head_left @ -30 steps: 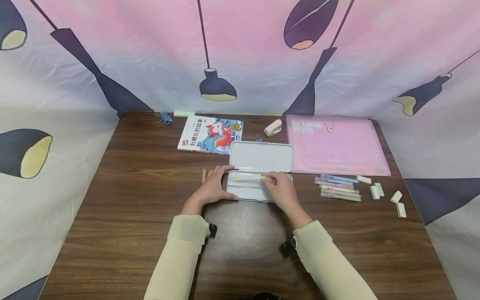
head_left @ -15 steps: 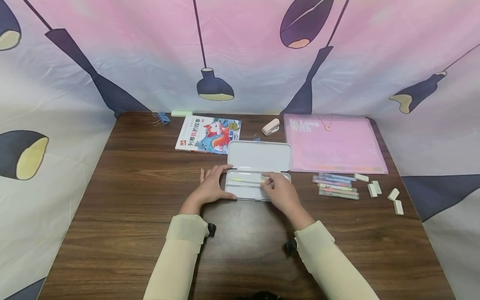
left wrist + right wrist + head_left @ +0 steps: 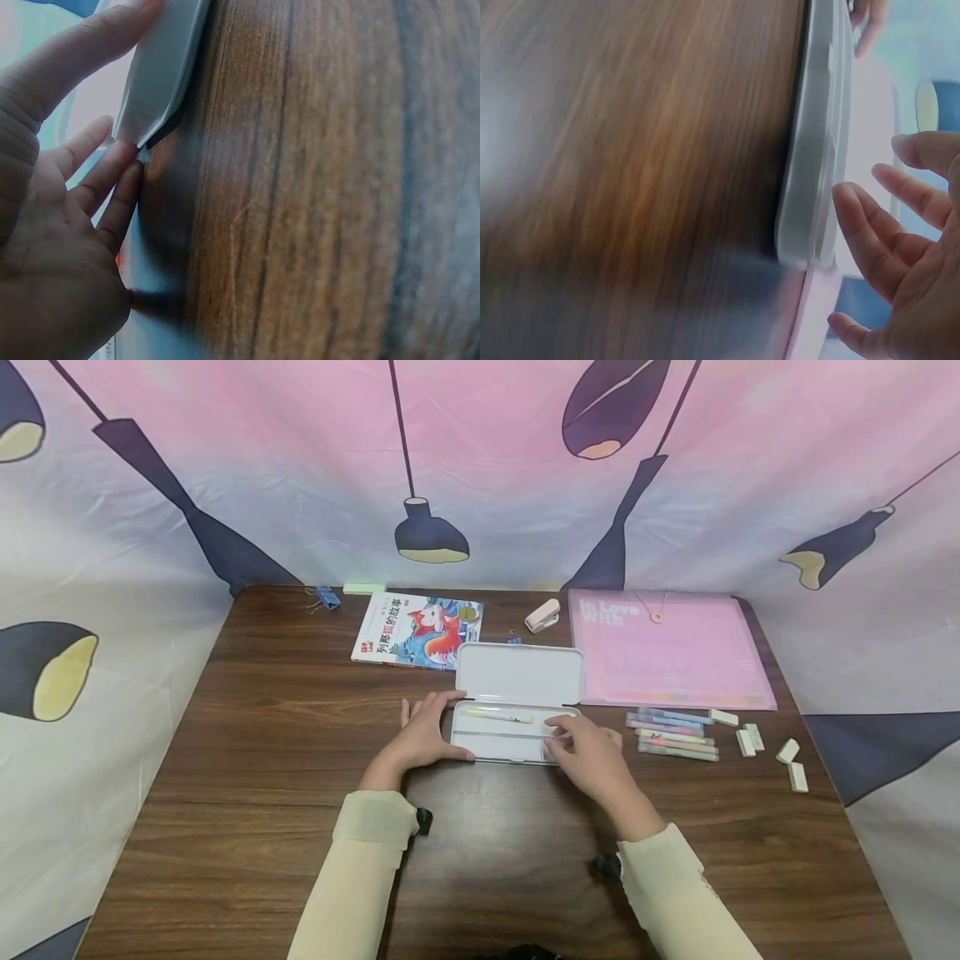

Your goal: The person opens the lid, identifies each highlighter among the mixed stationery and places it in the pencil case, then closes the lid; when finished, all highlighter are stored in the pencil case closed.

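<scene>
An opened white pencil case (image 3: 498, 749) stands on the table with its lid (image 3: 519, 673) tilted back. In its rear compartment lies one pale pen with a yellow end (image 3: 498, 716). My left hand (image 3: 417, 737) grips the left end of the case, thumb at the front edge and fingers at the rear corner. Over the case's right end hovers my right hand (image 3: 592, 758), holding nothing. In the right wrist view its fingers (image 3: 862, 232) are spread and loosely bent beside the case (image 3: 817, 150).
Several coloured pens (image 3: 675, 733) lie to the right, with white erasers (image 3: 746, 742) beyond them. A pink folder (image 3: 675, 652), a pale pink stapler (image 3: 542, 615), a fox storybook (image 3: 420, 631) and a blue binder clip (image 3: 326, 598) lie along the back.
My right hand has let go of the pale pen, leaving it in the case's rear compartment, and moved right with its fingers loosened. My left hand stays on the case.
</scene>
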